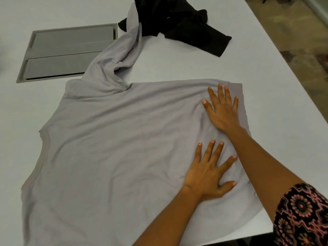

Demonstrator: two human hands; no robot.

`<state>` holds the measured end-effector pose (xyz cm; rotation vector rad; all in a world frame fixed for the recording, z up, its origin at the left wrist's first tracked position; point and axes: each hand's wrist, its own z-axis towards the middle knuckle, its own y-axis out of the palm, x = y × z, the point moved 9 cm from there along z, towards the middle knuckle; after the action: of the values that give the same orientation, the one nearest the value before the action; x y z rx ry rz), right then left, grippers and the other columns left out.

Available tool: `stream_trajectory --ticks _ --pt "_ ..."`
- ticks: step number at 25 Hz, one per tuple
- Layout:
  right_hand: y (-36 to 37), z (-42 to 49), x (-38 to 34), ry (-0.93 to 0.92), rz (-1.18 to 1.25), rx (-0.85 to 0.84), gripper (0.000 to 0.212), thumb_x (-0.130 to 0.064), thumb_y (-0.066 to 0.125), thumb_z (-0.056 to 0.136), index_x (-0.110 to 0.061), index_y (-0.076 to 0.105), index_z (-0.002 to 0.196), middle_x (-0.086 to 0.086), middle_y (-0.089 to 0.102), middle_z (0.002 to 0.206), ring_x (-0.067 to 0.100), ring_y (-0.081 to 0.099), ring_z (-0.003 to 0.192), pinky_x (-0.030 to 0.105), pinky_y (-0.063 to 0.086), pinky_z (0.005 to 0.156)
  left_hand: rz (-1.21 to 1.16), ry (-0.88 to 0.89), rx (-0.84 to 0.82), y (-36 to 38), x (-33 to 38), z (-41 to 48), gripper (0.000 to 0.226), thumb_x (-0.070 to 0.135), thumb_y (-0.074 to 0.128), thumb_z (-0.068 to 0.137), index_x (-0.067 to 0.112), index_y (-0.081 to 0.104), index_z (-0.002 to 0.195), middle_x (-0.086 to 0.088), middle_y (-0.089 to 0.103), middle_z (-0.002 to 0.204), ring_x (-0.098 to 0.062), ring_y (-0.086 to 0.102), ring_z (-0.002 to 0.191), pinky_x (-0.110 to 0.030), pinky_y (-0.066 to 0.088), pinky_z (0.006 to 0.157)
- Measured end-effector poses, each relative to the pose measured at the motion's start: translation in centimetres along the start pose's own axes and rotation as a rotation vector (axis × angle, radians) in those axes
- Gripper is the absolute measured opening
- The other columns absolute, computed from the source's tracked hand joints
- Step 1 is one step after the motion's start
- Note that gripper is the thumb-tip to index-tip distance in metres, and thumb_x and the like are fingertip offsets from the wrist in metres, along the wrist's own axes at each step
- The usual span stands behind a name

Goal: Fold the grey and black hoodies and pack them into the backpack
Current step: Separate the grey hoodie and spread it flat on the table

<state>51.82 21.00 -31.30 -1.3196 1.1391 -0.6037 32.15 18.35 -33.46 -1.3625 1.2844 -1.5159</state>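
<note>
Grey hoodie (115,148) lies spread flat on the white surface (177,55), under both palms.
Left hand (207,176) and right hand (221,112) press down, fingers spread. Its far sleeve touches the crumpled black hoodie (179,23), so folding could drag that along.

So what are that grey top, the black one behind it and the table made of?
The grey hoodie looks like soft matte knit, probably cotton jersey: it lies in gentle wrinkles. The black hoodie seems similar fabric, crumpled in a limp heap. The table looks like smooth, hard white laminate, perhaps painted wood; its surface is flat and even.
</note>
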Motion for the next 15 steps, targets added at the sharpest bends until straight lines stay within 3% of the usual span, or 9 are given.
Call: stream_trajectory --ticks 3,5,7,10,12,15 --pt "-1.8 -4.0 -1.5 0.007 0.179 0.133 0.058 -0.055 0.021 0.101 -0.032 0.016 0.155 0.0 0.0 0.164 0.016 -0.008 0.151 0.049 -0.01 0.119 -0.139 -0.056 0.2 -3.1 -0.9 -2.5 0.051 0.042 0.037 0.098 0.025 0.045 0.145 -0.01 0.029 0.159 -0.028 0.02 0.149 -0.057 0.016 0.117" --pt "-2.0 -7.5 -1.8 0.052 0.266 0.179 0.057 -0.054 0.021 0.101 -0.031 0.025 0.153 0.001 0.007 0.164 0.016 -0.004 0.151 0.05 -0.005 0.12 -0.219 -0.182 0.384 -5.8 -4.0 -6.4 0.046 0.036 0.039 0.099 0.025 0.052 0.141 -0.008 0.037 0.156 -0.024 0.027 0.147 -0.053 0.015 0.119" --pt "-0.8 -11.3 -3.3 0.046 0.218 0.209 0.059 -0.055 0.019 0.099 -0.03 0.033 0.15 0.002 0.016 0.163 0.018 0.003 0.151 0.051 -0.001 0.121 -0.133 -0.332 0.443 -7.0 -8.5 -11.5 0.048 0.038 0.037 0.099 0.026 0.048 0.144 -0.008 0.035 0.157 -0.025 0.027 0.147 -0.05 0.011 0.119" --pt "3.2 -16.9 -7.9 -0.055 0.027 0.215 0.058 -0.054 0.021 0.098 -0.031 0.039 0.148 0.004 0.023 0.161 0.021 0.012 0.15 0.053 0.005 0.119 -0.006 -0.678 0.344 -6.8 -17.4 -19.2 0.058 0.048 0.029 0.096 0.022 0.046 0.146 -0.009 0.033 0.157 -0.031 0.029 0.146 -0.053 0.011 0.117" --pt "6.0 -19.8 -9.8 -0.088 -0.071 0.201 0.058 -0.054 0.023 0.098 -0.031 0.034 0.15 0.007 0.021 0.161 0.024 0.014 0.15 0.053 0.007 0.119 -0.037 -0.888 0.286 -6.4 -22.5 -24.7 0.068 0.055 0.02 0.095 0.022 0.035 0.152 -0.008 0.025 0.161 -0.029 0.019 0.149 -0.055 0.006 0.118" --pt "7.7 -21.3 -9.8 -0.061 -0.146 0.178 0.06 -0.057 0.023 0.098 -0.032 0.027 0.153 0.009 0.014 0.162 0.025 0.013 0.15 0.055 0.01 0.118 -0.002 -0.946 0.223 -6.2 -26.2 -29.7 0.069 0.064 0.009 0.094 0.034 0.014 0.156 0.001 0.005 0.165 -0.021 0.0 0.152 -0.053 -0.001 0.121"
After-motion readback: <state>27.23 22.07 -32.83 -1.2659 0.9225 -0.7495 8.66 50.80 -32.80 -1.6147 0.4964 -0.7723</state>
